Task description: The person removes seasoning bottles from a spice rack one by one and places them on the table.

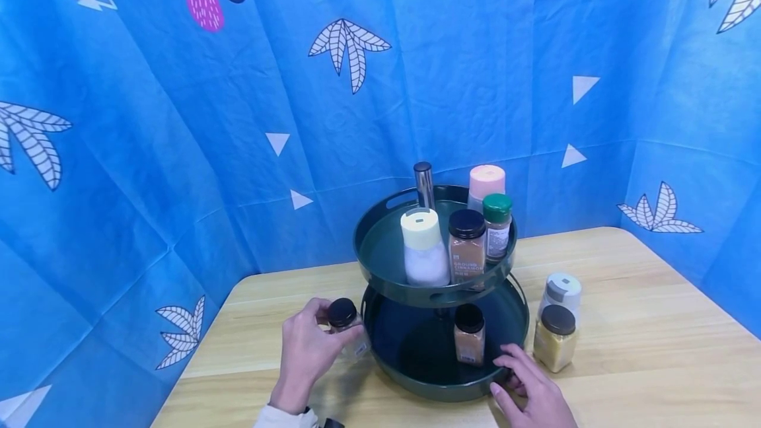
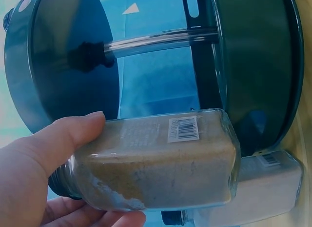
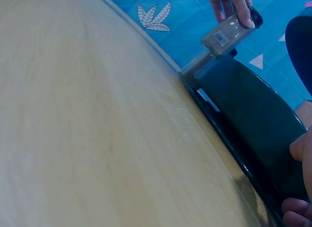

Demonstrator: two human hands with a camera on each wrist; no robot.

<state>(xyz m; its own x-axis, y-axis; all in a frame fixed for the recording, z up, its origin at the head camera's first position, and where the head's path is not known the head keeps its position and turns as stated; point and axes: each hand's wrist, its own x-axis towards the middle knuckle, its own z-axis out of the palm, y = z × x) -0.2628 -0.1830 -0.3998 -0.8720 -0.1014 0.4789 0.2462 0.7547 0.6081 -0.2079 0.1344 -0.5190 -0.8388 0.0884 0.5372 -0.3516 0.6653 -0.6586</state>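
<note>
My left hand (image 1: 315, 342) grips a glass spice jar (image 2: 161, 161) with a black lid and brownish-grey powder, thumb and fingers around its upper end. The jar is upright, left of the dark green two-tier round tray (image 1: 410, 385), close to its lower rim. Behind it in the left wrist view, a second glass jar (image 2: 253, 190) stands on the table beside the tray. My right hand (image 1: 532, 392) holds the front right of the lower tier, fingers at the rim and thumb against the outer wall. A small black-lidded jar of brown powder (image 1: 470, 335) stands inside that tier.
The upper tier holds a white-capped bottle (image 1: 425, 253), a ground cinnamon jar (image 1: 466, 249), a green-capped jar (image 1: 497, 226), a pink-capped container (image 1: 487, 182) and a slim dark cylinder (image 1: 424, 183). Right of the tray stand a yellow-powder jar (image 1: 555, 342) and a white-capped bottle (image 1: 561, 292).
</note>
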